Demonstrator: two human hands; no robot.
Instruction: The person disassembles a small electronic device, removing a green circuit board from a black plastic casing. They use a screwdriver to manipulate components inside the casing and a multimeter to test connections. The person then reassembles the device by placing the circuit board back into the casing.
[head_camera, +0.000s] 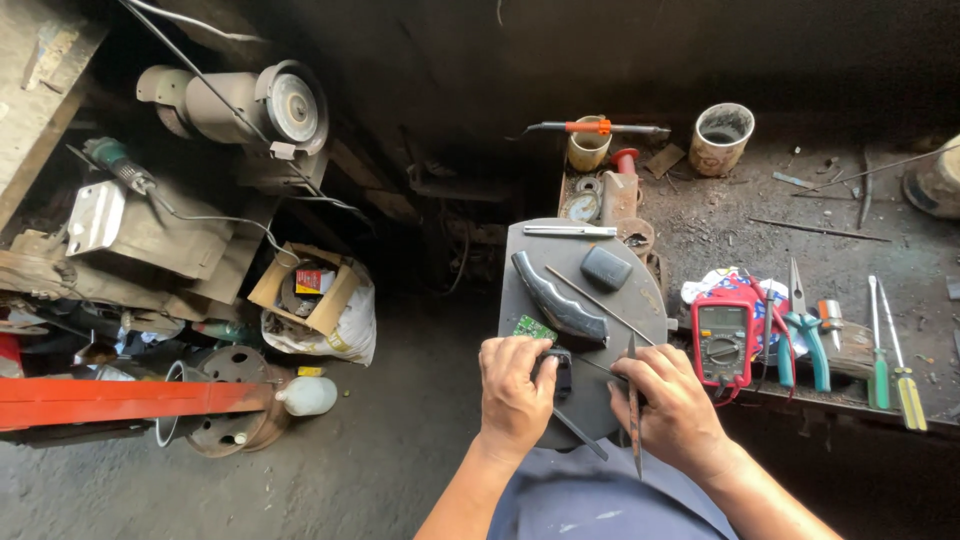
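My left hand (513, 392) is closed over a small black part (561, 371) at the near edge of a round grey metal plate (530, 270). A small green circuit board (534, 328) lies just above that hand. My right hand (672, 408) grips a thin metal tool (633, 400) that points up and down across the plate's edge. On the plate lie a curved black handle shell (559, 296), a small dark rounded cover (606, 267) and a thin rod (598, 303).
A red multimeter (722, 340) with leads sits right of the plate, beside green-handled pliers (803, 330) and screwdrivers (893, 360). A cup (721, 137) and soldering iron (590, 128) stand at the back. At left are a bench grinder (255, 105), a cardboard box (305, 288) and scrap.
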